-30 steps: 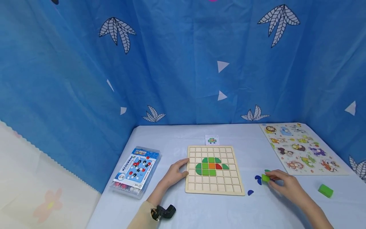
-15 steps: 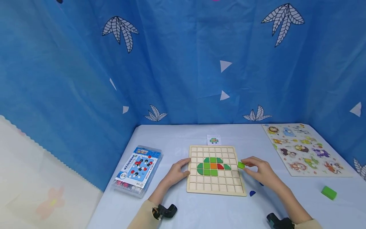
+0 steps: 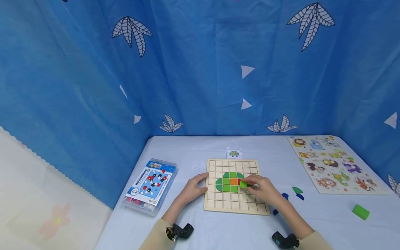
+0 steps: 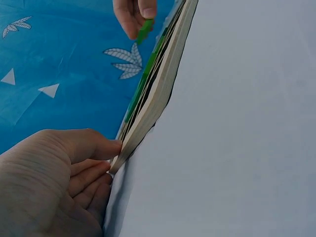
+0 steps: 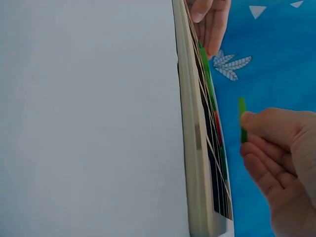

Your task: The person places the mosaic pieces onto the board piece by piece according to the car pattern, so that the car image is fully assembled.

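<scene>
White cloth [image 3: 231, 232] bears a board [image 3: 230, 205] holding tiles [image 3: 226, 188], right grip [image 3: 262, 189] pinching a green block [image 3: 243, 184], left grip [image 3: 192, 188] relaxed.

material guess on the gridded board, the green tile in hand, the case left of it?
Tan square gridded board: likely wood, matte; pale, plain edge in both wrist views.
Bright green square tile: painted wood or plastic, can't tell; flat, even colour.
Clear rectangular case with blue printed label: probably smooth plastic; lower end looks transparent.

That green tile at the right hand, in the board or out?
Out: the right hand pinches the green tile clear of the board; the right wrist view shows a gap.
</scene>
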The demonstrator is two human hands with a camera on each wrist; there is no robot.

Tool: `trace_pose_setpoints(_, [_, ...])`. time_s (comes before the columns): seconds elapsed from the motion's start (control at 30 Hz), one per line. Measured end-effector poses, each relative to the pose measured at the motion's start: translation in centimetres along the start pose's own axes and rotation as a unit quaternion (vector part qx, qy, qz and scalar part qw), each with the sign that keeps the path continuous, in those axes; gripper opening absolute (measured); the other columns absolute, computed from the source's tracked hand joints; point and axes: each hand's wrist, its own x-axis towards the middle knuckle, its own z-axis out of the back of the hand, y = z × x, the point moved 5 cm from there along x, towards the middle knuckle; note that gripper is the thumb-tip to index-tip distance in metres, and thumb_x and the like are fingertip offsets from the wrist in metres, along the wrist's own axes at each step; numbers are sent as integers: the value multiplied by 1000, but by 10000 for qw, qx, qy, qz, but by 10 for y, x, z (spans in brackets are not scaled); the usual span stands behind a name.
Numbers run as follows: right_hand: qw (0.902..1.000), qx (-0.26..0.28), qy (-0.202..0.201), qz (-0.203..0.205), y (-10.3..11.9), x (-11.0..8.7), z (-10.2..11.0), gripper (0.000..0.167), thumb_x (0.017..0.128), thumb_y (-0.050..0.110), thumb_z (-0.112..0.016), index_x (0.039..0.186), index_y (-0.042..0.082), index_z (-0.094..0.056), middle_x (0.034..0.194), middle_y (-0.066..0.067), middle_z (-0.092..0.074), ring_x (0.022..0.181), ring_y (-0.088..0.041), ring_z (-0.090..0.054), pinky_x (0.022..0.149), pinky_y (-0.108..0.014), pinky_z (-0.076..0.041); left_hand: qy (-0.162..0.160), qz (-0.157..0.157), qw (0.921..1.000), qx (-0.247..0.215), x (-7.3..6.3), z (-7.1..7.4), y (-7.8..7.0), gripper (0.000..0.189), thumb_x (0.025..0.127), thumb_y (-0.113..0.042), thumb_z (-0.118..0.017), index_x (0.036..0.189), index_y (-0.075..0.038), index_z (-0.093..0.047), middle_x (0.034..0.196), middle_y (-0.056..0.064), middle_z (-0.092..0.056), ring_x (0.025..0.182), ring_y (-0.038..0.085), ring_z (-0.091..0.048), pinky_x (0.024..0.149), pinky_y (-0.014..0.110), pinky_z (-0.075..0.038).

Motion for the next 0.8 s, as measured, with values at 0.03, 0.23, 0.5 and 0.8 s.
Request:
trace_pose_setpoints(0.03, [10000, -42, 10, 52, 1, 0, -2, 30, 79, 4, -75, 108, 6, -69, 99, 1, -65, 85, -15, -62, 73, -31, -56, 0, -5, 10000, -9, 0, 0, 0, 57, 86, -9, -65, 140, -6, -45, 143, 7, -43, 134, 24, -34, 110, 40, -29])
trace_pose_setpoints(0.23, [9989, -367, 98, 260, 0, -4, -10, 27, 78, 2, -74, 105, 6, -70, 99, -1, -65, 79, -9, -57, 65, -23, -52, 18, -11, 10000, -26, -1, 0, -2, 57, 86, -9, -65, 140, -6, -45, 143, 7, -43, 134, 24, -34, 110, 40, -29])
trace_pose_setpoints(0.5, [9963, -624, 49, 592, 2, -6, -11, 29, 77, 1, -74, 105, 6, -70, 102, -4, -65, 81, -8, -56, 66, -25, -53, -23, -5, 10000, -22, 0, 1, -2, 58, 86, -9, -65, 140, -6, -45, 143, 8, -43, 134, 25, -34, 110, 41, -29])
trace_pose_setpoints(0.8, [9965, -715, 246, 368, 2, -8, -12, 32, 79, 7, -75, 110, 8, -69, 107, -5, -64, 88, -14, -59, 71, -31, -54, -7, -13, 10000, -20, 0, 0, -2, 58, 85, -8, -66, 140, -6, -46, 143, 8, -43, 134, 26, -34, 110, 42, -30])
